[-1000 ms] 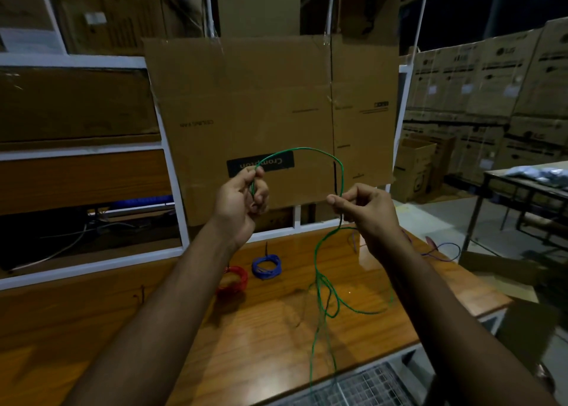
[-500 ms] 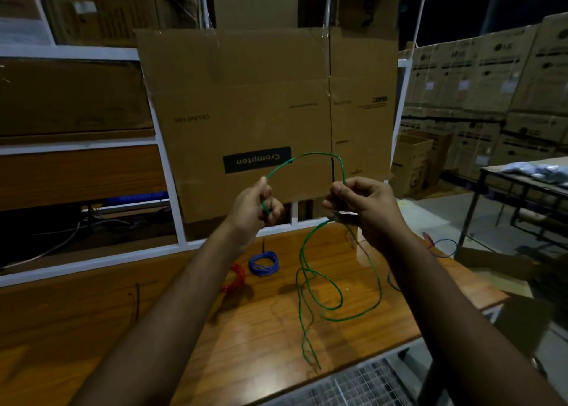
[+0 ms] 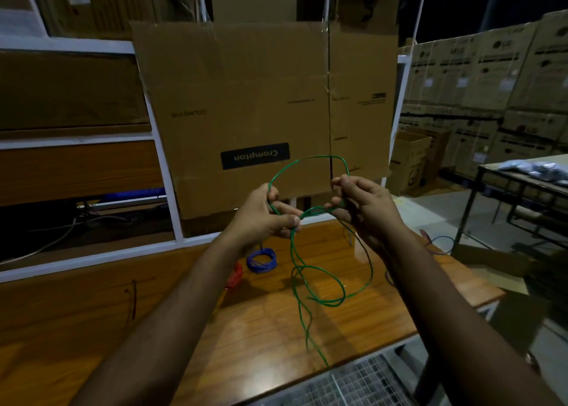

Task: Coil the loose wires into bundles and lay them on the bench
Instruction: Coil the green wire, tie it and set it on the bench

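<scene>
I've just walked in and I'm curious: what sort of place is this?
Probably a warehouse or stockroom workshop: stacked cartons line the far wall, a wooden bench stands in front, and coiled wires lie on it.

Dim warehouse, stacked cartons (image 3: 491, 98), white shelving (image 3: 166, 190), side table (image 3: 522, 175)

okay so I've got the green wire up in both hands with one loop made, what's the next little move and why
Probably bring the right hand over to the left hand and lay another turn onto the loop. Both hands pinch the green wire, only one arch stands between them, and a long tail hangs loose over the bench. The blue coil and red coil already lie there.
</scene>
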Action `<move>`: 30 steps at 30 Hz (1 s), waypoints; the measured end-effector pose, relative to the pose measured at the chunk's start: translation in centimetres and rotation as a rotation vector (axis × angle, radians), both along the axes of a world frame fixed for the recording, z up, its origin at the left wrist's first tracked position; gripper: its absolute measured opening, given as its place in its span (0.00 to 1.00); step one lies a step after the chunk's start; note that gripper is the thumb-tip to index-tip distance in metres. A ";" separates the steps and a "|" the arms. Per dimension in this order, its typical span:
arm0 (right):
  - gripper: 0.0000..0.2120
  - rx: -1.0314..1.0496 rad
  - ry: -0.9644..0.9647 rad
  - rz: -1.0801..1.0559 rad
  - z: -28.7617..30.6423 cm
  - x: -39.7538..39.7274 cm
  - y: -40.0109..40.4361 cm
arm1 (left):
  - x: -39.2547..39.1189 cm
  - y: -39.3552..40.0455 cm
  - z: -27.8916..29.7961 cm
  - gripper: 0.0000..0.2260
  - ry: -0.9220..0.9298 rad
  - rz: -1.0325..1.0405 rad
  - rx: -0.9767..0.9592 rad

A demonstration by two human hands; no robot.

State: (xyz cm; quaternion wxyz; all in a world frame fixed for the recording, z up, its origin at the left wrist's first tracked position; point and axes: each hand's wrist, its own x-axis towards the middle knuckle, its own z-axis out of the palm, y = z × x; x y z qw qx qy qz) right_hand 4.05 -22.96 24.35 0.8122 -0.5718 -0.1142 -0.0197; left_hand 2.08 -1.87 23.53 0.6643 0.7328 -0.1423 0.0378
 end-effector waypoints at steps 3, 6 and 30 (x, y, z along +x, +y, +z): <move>0.10 -0.025 -0.018 -0.029 -0.7 -0.1 -0.1 | 0.3 0.4 -0.1 0.19 -0.161 0.155 0.139; 0.10 -0.027 0.008 -0.033 -0.9 -0.3 -0.2 | 0.4 0.6 0.0 0.17 -0.120 0.101 0.079; 0.05 -0.563 -0.403 0.243 -2.6 -0.8 -3.0 | 1.0 -0.2 0.5 0.16 0.013 0.242 -0.377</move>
